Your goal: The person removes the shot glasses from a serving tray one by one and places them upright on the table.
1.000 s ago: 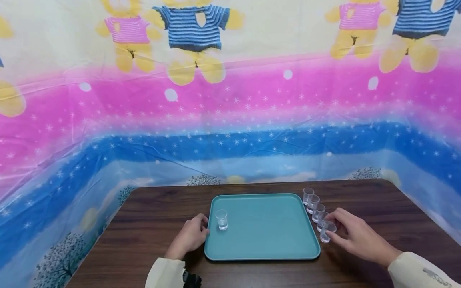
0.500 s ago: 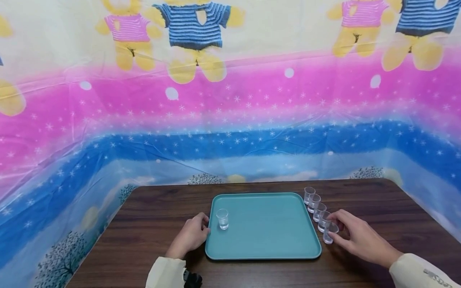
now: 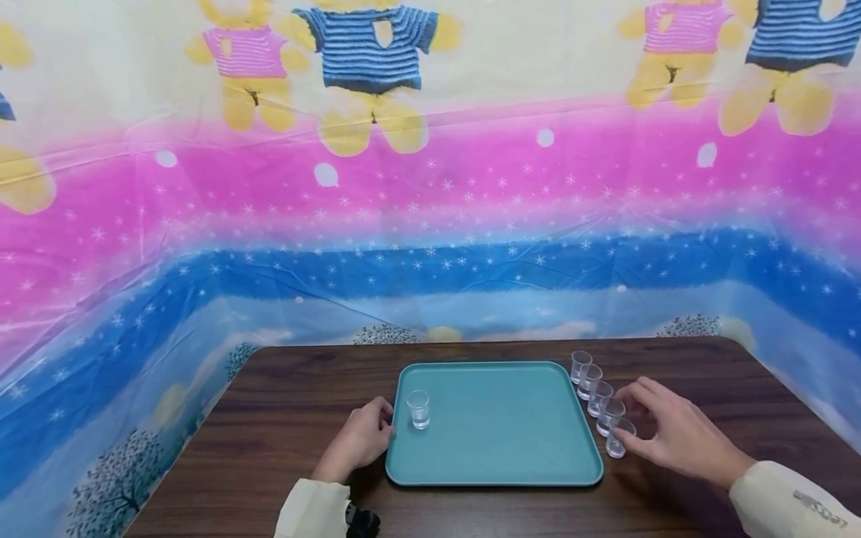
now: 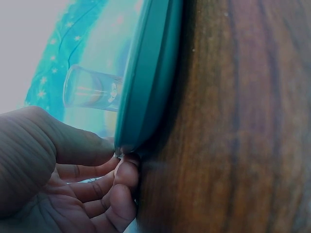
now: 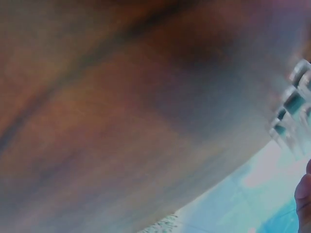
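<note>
At the left end of the teal tray, my left hand pinches the rim. In the left wrist view the thumb lies on the rim's edge with the curled fingers beneath it. One clear shot glass stands on the tray's left part. Past the tray's right edge, several similar glasses stand in a slanting row on the table. My right hand is beside the nearest glass, thumb and forefinger spread apart. The thumb overlaps that glass; whether it touches cannot be told.
The dark wooden table runs out to both sides of the tray. Behind it hangs a printed cloth with bears and snowflakes. In the right wrist view the glasses are blurred at the right edge.
My right forefinger has lifted away from the nearest glass, widening the gap to the thumb. That glass sits slightly farther right of the tray. My left hand keeps its place on the rim.
</note>
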The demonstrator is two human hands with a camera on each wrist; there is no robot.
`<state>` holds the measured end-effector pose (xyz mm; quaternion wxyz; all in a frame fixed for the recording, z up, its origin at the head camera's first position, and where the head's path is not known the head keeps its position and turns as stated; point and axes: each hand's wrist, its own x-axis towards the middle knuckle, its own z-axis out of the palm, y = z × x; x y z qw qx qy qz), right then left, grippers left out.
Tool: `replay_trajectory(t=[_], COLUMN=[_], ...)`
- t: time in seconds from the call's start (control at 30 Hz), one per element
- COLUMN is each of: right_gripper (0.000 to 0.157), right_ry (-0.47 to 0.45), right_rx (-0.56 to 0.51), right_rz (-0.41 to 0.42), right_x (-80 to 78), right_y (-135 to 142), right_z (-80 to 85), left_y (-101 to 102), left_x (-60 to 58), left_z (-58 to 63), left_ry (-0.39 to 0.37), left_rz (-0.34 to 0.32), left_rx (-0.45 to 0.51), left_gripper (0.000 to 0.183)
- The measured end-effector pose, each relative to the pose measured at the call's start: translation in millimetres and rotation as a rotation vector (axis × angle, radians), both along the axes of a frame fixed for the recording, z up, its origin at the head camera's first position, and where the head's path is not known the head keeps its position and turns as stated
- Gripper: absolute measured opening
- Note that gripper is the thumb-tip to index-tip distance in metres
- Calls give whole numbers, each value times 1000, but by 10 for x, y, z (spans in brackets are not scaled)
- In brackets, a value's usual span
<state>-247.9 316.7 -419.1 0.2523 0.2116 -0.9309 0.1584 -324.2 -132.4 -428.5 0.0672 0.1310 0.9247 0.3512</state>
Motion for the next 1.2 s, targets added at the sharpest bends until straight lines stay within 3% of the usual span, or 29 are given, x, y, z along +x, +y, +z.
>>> replay_trajectory(t=[0.4,0.7,0.97,1.2], right_gripper=[33,32,32,31], right_ry=[-69,-83,-128,-221], right_rx=[-29,-29,-70,-56], right_rz=[90,188,349,363], right_x=[-251,-405,-574,-693], right_y=[-380,-715,-1181,-1686], right_z=[260,241,252,281], left_y=[-20,-24,-31,-45], left_x=[-10,1,9,19], left_z=[-35,-24,-1,-3], left_ry=[7,12,7,4], left_rz=[-15,-11,-9,-12], left_rx=[11,16,13,14], left_gripper=[20,20,21,21])
